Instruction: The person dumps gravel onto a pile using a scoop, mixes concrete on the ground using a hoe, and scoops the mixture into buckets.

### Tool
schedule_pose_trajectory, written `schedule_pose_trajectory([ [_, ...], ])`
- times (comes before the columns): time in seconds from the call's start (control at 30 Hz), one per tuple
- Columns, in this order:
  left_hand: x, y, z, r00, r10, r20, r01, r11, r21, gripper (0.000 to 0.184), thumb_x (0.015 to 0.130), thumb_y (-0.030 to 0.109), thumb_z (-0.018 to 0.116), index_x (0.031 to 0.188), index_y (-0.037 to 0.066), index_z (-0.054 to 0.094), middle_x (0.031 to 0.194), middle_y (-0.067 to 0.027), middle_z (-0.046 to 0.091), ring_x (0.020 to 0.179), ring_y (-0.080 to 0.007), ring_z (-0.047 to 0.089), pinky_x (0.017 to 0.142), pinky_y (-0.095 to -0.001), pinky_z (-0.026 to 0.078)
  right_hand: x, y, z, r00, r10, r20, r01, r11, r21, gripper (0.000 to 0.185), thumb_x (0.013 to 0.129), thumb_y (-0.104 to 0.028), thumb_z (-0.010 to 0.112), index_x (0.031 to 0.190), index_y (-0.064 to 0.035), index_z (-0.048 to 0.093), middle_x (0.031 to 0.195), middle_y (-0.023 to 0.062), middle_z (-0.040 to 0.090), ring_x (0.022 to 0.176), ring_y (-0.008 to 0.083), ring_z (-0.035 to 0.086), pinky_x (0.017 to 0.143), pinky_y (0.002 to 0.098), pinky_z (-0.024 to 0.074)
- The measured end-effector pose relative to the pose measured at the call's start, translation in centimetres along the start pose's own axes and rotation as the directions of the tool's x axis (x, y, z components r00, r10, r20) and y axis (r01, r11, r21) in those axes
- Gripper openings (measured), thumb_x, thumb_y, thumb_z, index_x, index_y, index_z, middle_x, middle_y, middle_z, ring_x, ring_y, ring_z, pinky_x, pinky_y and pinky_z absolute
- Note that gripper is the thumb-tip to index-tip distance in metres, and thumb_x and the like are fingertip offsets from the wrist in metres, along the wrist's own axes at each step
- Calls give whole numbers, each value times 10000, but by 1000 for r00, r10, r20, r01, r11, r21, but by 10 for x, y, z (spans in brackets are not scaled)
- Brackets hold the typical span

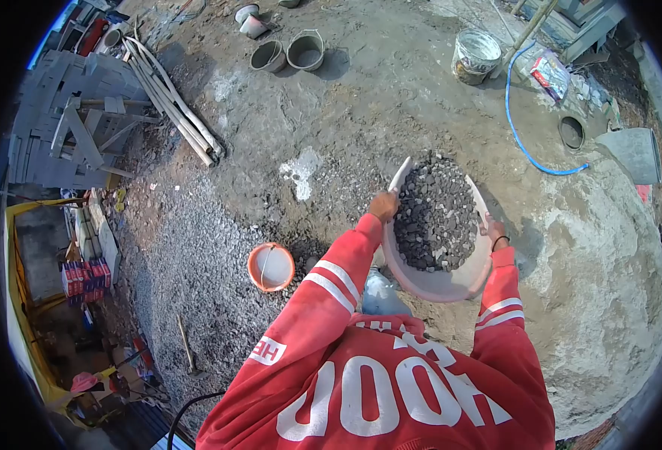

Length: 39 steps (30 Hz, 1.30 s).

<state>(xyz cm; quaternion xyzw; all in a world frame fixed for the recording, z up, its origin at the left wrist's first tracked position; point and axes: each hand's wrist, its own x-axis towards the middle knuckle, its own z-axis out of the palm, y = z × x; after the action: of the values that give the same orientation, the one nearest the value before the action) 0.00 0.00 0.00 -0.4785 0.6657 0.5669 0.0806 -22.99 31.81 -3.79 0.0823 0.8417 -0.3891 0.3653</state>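
A large pale pink tub (443, 286) with a broken or cut-away far rim holds dark grey gravel (434, 214). My left hand (383, 205) is closed round its left rim, and my right hand (496, 231), with a dark band at the wrist, grips the right rim. The tub tilts away from me, with gravel reaching its far edge. An orange-rimmed bucket (271, 267) stands on the gravel to the left of my left arm.
Loose gravel (203, 262) spreads at left, with a long-handled tool (186, 341). Pipes (173, 105) lie upper left. Two dark buckets (305, 51), a white bucket (476, 56) and a blue hose (524, 142) are beyond. A pale mound (608, 285) rises at right.
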Motion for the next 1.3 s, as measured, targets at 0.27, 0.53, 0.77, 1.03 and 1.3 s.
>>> schedule_pose_trajectory([
  [0.27, -9, -20, -32, 967, -195, 163, 241, 907, -345, 482, 947, 450, 459, 845, 1, 601, 585, -1, 394, 439, -128, 352, 378, -293, 326, -29, -17, 25, 995, 80, 66, -88, 989, 122, 345, 913, -355, 583, 970, -17, 629, 705, 53, 616, 519, 122, 512, 482, 265, 404],
  [0.53, -3, -33, -138, 944, -304, 130, 328, 905, -271, 499, 969, 412, 412, 916, -26, 644, 568, 14, 402, 429, -107, 354, 403, -286, 330, -84, -33, 120, 979, -65, 194, 61, 998, 28, 421, 940, -380, 531, 836, 11, 646, 758, 36, 619, 604, 109, 523, 582, 289, 421],
  [0.77, -42, -71, -183, 936, -342, 80, 350, 897, -269, 405, 957, 357, 415, 954, -8, 591, 598, 36, 375, 425, -71, 311, 383, -229, 292, -107, 5, 178, 954, -63, 292, -25, 957, 288, 399, 925, -354, 546, 960, 31, 646, 759, 60, 643, 598, 105, 552, 567, 291, 448],
  [1.03, -53, -147, -89, 783, -557, 277, 622, 693, -364, 339, 948, 256, 398, 884, -36, 558, 586, -4, 408, 416, -99, 346, 375, -248, 329, -100, 69, 103, 920, 227, 320, -341, 865, 368, 302, 873, -289, 637, 895, 13, 647, 702, 76, 628, 528, 148, 539, 499, 312, 442],
  [1.3, -66, -155, -49, 862, -471, 187, 491, 688, -534, 193, 878, 133, 422, 793, -12, 516, 654, -162, 585, 381, -134, 427, 344, -290, 375, -135, 37, 45, 952, 247, 182, -283, 935, 215, 271, 757, -108, 610, 992, 29, 610, 822, 117, 628, 654, 225, 614, 561, 354, 510],
])
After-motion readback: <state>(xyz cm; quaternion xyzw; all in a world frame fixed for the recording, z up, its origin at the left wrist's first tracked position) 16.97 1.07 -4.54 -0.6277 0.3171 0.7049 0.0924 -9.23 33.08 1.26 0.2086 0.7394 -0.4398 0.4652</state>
